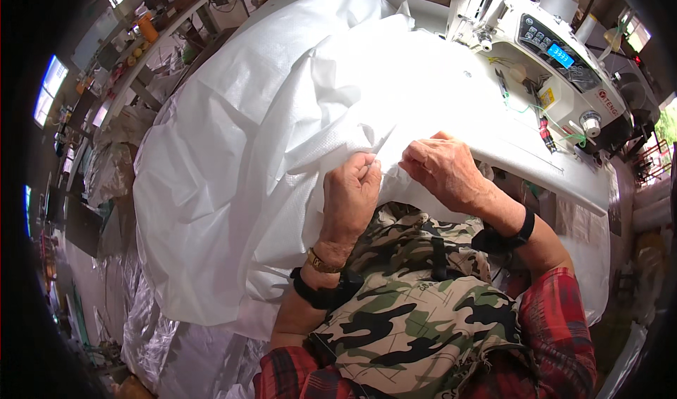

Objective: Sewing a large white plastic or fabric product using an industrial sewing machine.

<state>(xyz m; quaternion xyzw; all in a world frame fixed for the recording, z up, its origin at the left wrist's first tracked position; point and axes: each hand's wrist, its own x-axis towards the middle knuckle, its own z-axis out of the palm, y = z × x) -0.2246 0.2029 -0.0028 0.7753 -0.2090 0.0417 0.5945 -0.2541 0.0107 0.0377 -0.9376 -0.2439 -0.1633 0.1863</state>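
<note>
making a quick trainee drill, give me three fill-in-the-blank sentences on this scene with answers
The large crumpled textured sheet by the bare left hand and bare right hand is ____ in colour.
The small rectangular display on the white sewing machine glows ____.
A gold-coloured wristband circles the ____ wrist.
Missing words: white; blue; left.

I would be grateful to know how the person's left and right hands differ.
The left hand points forward, while the right hand slants across toward the left. The left hand's wrist carries a gold-toned band plus a black band; the right hand's, just a black one. Both hands are bare, with fingertips drawn together by the white sheet.
</note>
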